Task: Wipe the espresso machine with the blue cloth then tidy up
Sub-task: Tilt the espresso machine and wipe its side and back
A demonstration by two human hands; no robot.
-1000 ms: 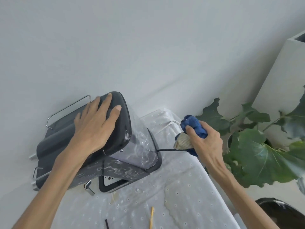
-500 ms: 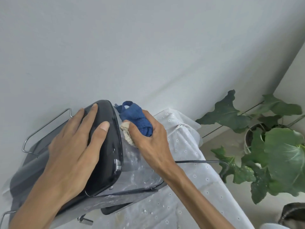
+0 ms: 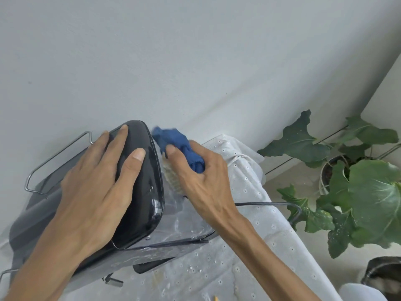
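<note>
Left hand [image 3: 95, 187] flat atop espresso machine [image 3: 149, 192], right hand [image 3: 201, 181] clutching blue cloth [image 3: 173, 140], fingertips hidden.

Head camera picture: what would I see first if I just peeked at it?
First, the shiny black espresso machine at lower left, with the left hand lying flat on its top. Right beside it, the right hand grips a bunched blue cloth against the machine's clear side. Then the big green plant at the right edge, beyond the white dotted tablecloth.
</note>
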